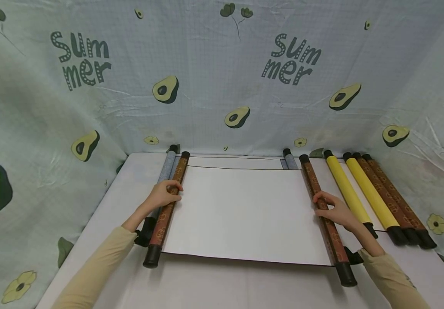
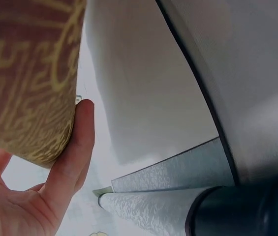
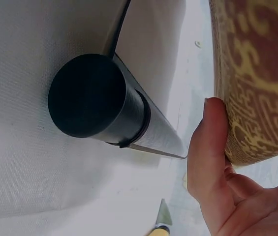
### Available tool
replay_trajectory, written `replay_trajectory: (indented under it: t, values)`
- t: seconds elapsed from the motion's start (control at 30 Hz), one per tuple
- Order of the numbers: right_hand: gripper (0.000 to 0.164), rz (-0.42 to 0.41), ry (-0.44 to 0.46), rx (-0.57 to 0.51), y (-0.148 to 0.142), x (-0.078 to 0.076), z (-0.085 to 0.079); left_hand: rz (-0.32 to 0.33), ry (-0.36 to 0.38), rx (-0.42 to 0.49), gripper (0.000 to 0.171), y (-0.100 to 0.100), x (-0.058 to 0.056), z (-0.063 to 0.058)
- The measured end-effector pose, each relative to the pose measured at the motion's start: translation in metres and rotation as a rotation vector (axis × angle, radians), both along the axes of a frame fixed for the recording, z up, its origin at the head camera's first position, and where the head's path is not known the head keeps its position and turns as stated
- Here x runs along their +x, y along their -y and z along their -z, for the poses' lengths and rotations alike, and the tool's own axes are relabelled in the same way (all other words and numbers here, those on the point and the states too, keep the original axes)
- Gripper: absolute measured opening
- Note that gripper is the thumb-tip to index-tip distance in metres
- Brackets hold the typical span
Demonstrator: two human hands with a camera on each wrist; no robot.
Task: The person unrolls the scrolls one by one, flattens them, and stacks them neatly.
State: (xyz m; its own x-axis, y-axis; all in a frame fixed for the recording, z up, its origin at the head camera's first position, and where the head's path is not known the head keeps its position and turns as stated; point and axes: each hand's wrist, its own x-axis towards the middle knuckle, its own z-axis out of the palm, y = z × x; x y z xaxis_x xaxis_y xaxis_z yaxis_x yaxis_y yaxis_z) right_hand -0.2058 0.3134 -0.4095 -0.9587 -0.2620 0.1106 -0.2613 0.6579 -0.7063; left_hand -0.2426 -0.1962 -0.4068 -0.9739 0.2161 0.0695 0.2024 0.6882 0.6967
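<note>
A scroll with brown, gold-patterned rollers is spread between my hands, its white sheet (image 1: 245, 210) stretched flat. My left hand (image 1: 161, 195) grips the left roller (image 1: 164, 221), fingers over the top. My right hand (image 1: 333, 208) grips the right roller (image 1: 331, 236) in the same way. Both rollers end in black caps. Underneath lies another scroll with grey-blue rollers; its left roller (image 1: 165, 171) and the far end of its right roller (image 1: 290, 161) show, the rest mostly covered. In the wrist views the brown rollers stand above the grey-blue roller (image 2: 143, 209) and its black cap (image 3: 87, 96).
To the right on the white table (image 1: 214, 287) lie two yellow rollers (image 1: 346, 189) (image 1: 372, 193) and two brown patterned rollers (image 1: 384, 193) side by side. A curtain (image 1: 206, 56) with avocado prints hangs behind and at both sides.
</note>
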Motion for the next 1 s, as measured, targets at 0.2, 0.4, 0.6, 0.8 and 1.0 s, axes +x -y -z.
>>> replay_trajectory:
  t: [0.2, 0.4, 0.6, 0.8, 1.0]
  values:
    - [0.02, -0.008, -0.004, 0.012, -0.004, 0.001, 0.002, 0.008, 0.017, 0.034, 0.013, 0.004, 0.0, -0.001]
    - [0.018, -0.015, -0.008, 0.014, -0.004, 0.002, 0.003, -0.002, 0.027, 0.024, 0.017, 0.007, 0.0, -0.001]
    - [0.018, -0.018, -0.023, 0.001, -0.004, 0.003, 0.003, 0.007, 0.015, 0.017, 0.022, 0.009, 0.002, -0.002]
    - [0.025, 0.005, -0.003, 0.004, -0.004, 0.003, 0.005, 0.001, 0.018, 0.01, 0.027, 0.009, 0.003, -0.003]
    - [0.033, 0.025, 0.019, 0.026, -0.004, 0.002, 0.006, 0.006, 0.023, -0.017, 0.031, 0.011, 0.002, 0.0]
